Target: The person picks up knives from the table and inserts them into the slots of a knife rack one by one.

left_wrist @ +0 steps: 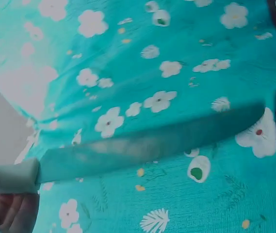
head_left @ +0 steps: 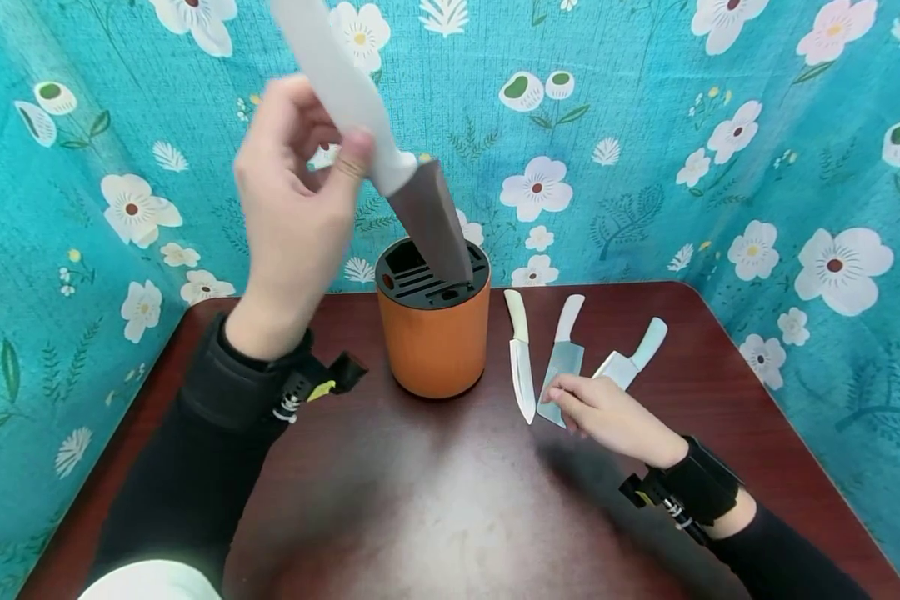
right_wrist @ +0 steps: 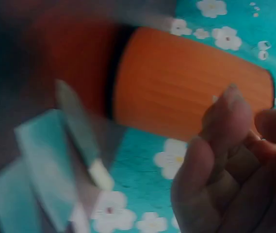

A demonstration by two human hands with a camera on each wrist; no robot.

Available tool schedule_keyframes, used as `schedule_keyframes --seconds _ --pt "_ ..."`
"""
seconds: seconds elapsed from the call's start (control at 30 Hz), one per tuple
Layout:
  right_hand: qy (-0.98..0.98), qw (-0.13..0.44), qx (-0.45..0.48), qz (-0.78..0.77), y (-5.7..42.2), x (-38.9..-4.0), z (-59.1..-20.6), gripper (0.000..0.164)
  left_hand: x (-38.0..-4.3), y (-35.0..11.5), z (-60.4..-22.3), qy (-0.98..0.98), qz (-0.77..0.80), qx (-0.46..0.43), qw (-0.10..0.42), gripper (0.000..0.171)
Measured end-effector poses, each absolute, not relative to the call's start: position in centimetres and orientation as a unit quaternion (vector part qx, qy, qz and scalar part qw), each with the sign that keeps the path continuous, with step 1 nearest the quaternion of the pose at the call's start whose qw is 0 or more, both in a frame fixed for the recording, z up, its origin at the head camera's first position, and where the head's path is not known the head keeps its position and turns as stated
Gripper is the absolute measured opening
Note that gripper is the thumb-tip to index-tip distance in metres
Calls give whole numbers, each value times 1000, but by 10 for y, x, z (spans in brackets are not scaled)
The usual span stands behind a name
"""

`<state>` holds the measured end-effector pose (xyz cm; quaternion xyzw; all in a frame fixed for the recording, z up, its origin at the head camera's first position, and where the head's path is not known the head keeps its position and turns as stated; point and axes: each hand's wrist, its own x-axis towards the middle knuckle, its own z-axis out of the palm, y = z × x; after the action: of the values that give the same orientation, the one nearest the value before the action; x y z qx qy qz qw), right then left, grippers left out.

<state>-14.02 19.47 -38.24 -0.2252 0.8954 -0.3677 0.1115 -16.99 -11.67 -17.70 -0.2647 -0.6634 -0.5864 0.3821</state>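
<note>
My left hand [head_left: 292, 192] grips the white handle of a kitchen knife [head_left: 431, 221], fingers and thumb round it. Its broad blade slants down to the right, the tip overlapping the slotted black top of an orange knife block [head_left: 435, 346] in the head view. Seen from the left wrist, the whole blade [left_wrist: 152, 143] is out, with its tip near the block's dark edge. My right hand [head_left: 618, 421] holds nothing, its fingers loosely bent above a white-handled cleaver [head_left: 567, 357]. From the right wrist, the fingers [right_wrist: 230, 116] overlap the block's orange side.
Left of the cleaver lies a narrow knife [head_left: 521, 371] with a cream handle. On its right is a broad-bladed knife [head_left: 648, 343] with a pale green handle. All lie on a dark red-brown table [head_left: 420, 492], with a turquoise flowered cloth [head_left: 435, 125] hanging behind and at the sides.
</note>
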Motion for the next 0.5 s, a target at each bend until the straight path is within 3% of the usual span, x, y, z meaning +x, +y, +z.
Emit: schedule_keyframes --seconds 0.2,0.5 --pt "894 143 -227 -358 204 -135 -405 18 -186 -128 -174 -633 -610 -222 421 24" --pt "886 171 -220 -370 205 -132 -424 26 -210 -133 -195 -680 -570 -185 422 24"
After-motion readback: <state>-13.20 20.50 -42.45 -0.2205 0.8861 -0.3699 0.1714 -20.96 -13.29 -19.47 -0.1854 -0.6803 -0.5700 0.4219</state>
